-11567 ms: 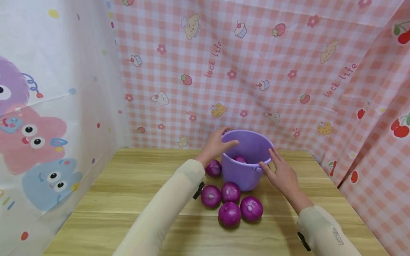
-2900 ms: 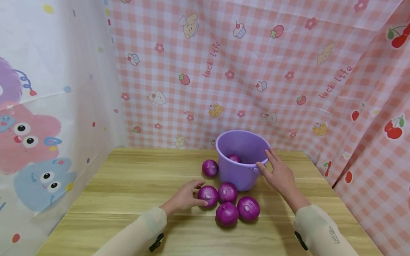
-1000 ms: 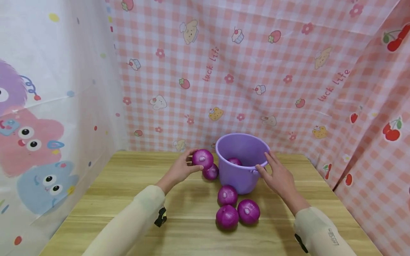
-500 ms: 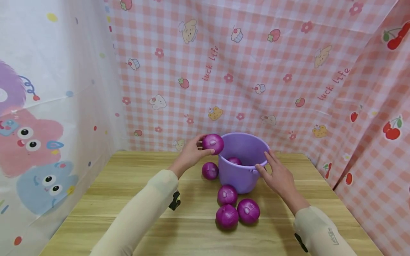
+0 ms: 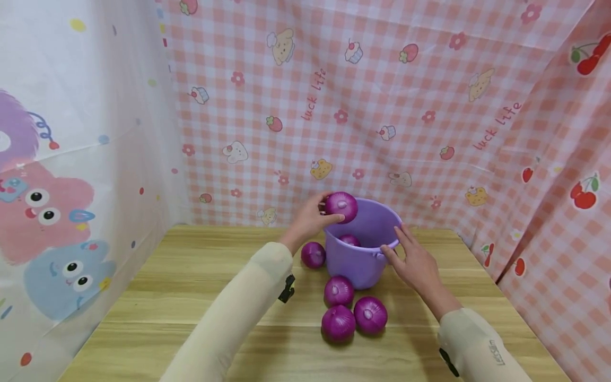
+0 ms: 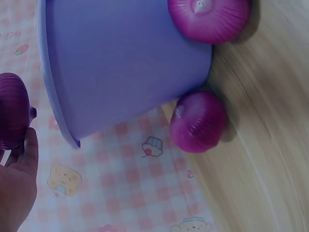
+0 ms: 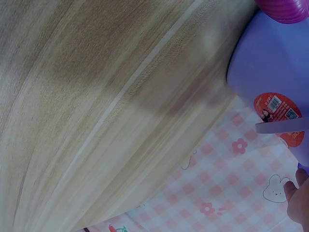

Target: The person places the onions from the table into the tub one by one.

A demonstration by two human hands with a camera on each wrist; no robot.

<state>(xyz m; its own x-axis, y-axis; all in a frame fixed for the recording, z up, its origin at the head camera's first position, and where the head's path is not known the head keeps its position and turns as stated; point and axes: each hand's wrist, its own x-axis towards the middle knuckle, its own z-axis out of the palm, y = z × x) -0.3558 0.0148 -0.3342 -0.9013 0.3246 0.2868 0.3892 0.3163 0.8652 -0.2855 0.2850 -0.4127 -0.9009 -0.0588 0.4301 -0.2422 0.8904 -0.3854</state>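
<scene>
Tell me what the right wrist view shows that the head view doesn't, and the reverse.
Right wrist only: the printed orange-red label on the round purple plastic bucket. Head only: the left grip holding a round magenta onion near the bucket's rim, and another onion inside. Both: the bucket, the right grip, an onion outside, the wood-grain table and the pink-and-white checked cloth.

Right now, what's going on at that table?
A person's left hand holds a purple onion above the left side of the purple bucket. The right hand touches the bucket's right rim. One onion shows inside. Four more lie on the table: one left of the bucket, three in front.
</scene>
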